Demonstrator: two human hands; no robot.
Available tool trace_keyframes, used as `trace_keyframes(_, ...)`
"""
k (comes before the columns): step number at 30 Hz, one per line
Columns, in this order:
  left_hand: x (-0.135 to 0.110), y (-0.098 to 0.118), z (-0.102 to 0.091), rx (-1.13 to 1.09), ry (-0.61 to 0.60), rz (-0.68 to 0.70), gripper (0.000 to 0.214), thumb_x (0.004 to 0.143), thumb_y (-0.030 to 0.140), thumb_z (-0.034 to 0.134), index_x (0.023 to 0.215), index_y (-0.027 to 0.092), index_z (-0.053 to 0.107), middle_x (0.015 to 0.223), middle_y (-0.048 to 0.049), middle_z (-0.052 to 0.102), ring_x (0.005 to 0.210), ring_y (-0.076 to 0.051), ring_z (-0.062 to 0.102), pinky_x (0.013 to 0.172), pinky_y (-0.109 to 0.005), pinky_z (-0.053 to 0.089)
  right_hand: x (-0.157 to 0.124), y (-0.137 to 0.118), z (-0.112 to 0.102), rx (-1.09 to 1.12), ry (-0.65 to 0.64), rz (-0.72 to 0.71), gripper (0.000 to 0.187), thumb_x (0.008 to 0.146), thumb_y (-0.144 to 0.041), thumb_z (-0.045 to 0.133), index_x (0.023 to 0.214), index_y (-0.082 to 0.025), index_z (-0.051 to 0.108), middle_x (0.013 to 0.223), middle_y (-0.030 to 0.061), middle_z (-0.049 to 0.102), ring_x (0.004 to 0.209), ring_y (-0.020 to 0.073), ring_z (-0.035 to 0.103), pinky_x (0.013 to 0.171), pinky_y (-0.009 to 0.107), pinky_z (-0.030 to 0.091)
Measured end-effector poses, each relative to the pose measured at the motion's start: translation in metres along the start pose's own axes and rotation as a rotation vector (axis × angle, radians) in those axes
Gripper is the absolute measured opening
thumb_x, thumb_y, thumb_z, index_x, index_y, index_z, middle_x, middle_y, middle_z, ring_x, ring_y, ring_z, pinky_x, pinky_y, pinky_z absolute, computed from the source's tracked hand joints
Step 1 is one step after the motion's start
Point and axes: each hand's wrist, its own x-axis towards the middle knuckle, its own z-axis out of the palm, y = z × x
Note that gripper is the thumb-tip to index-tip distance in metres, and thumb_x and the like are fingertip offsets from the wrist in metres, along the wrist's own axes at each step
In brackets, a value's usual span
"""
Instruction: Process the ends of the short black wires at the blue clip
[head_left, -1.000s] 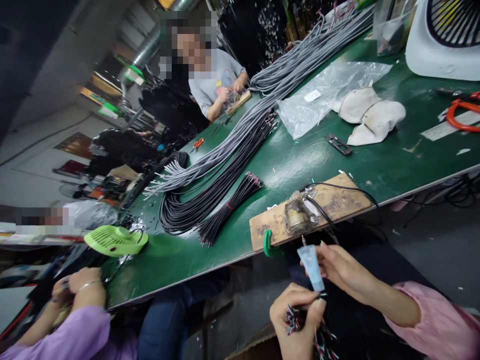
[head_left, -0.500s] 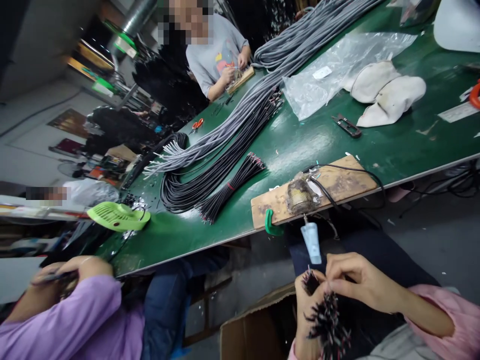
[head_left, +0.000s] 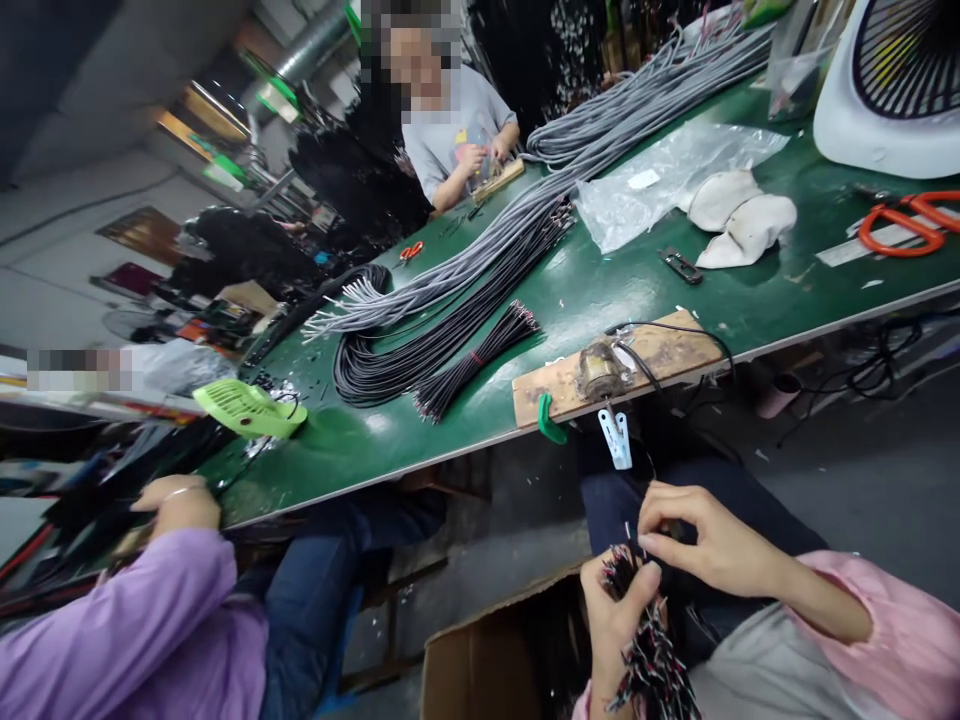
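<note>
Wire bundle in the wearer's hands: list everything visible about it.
The wire bundle is a thick sheaf of short, thin black leads, insulation plastic-looking, with red and white ends bristling at top and bottom. It stands roughly upright below the edge of the green table, next to a cardboard box. The left hand grips its middle; the right hand pinches at its top ends.

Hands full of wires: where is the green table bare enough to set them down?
Bare: between wooden board and white cloths; also between green fan and black wire bundle. Crowded: the middle, under grey cables and black coils.
</note>
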Motion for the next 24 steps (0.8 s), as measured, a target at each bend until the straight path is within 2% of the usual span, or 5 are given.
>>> trace_keyframes(3,0.0,0.003,0.002,-0.021,-0.051,0.03,0.042,0.054,0.044,0.089,0.065,0.017,0.059,0.044,0.0063,0.052,0.035,-0.009,0.046,0.039,-0.023,0.042,-0.004,-0.004,0.005,-0.058,0.043,-0.003,0.019,0.09,-0.02,0.057,0.072,-0.016,0.062,0.076,0.0033,0.061,0.072,0.0165,0.056,0.067,0.028,0.042)
trace_keyframes(8,-0.005,0.007,-0.003,-0.057,-0.049,0.047,0.04,0.06,0.043,0.086,0.073,0.015,0.061,0.044,0.0049,0.056,0.034,-0.008,0.046,0.038,-0.021,0.04,-0.012,-0.001,0.017,-0.044,0.095,0.014,0.025,0.093,-0.028,0.056,0.071,-0.016,0.061,0.074,0.0028,0.059,0.07,0.0166,0.054,0.065,0.028,0.042)
trace_keyframes(11,-0.009,0.009,-0.005,-0.081,-0.07,0.056,0.04,0.063,0.045,0.085,0.07,0.014,0.06,0.043,0.0039,0.056,0.033,-0.007,0.045,0.037,-0.019,0.035,-0.018,0.001,0.021,-0.012,0.086,0.019,0.027,0.093,-0.031,0.058,0.07,-0.016,0.063,0.073,0.0033,0.06,0.069,0.0169,0.055,0.064,0.028,0.042)
trace_keyframes(17,-0.013,0.008,-0.008,-0.128,-0.092,0.061,0.04,0.064,0.043,0.085,0.072,0.017,0.056,0.041,0.0056,0.056,0.032,-0.007,0.044,0.039,-0.019,0.036,-0.025,-0.002,0.026,-0.074,0.168,-0.055,0.021,0.092,-0.028,0.061,0.077,-0.017,0.07,0.076,0.0066,0.067,0.075,0.0206,0.059,0.073,0.034,0.044)
trace_keyframes(24,-0.015,0.007,-0.015,-0.096,-0.126,0.06,0.037,0.066,0.043,0.083,0.069,0.016,0.057,0.04,0.0059,0.053,0.033,-0.007,0.042,0.039,-0.019,0.036,-0.03,-0.008,0.034,-0.103,0.159,-0.127,0.018,0.094,-0.024,0.058,0.085,-0.016,0.072,0.08,0.0079,0.069,0.079,0.0212,0.058,0.073,0.034,0.045)
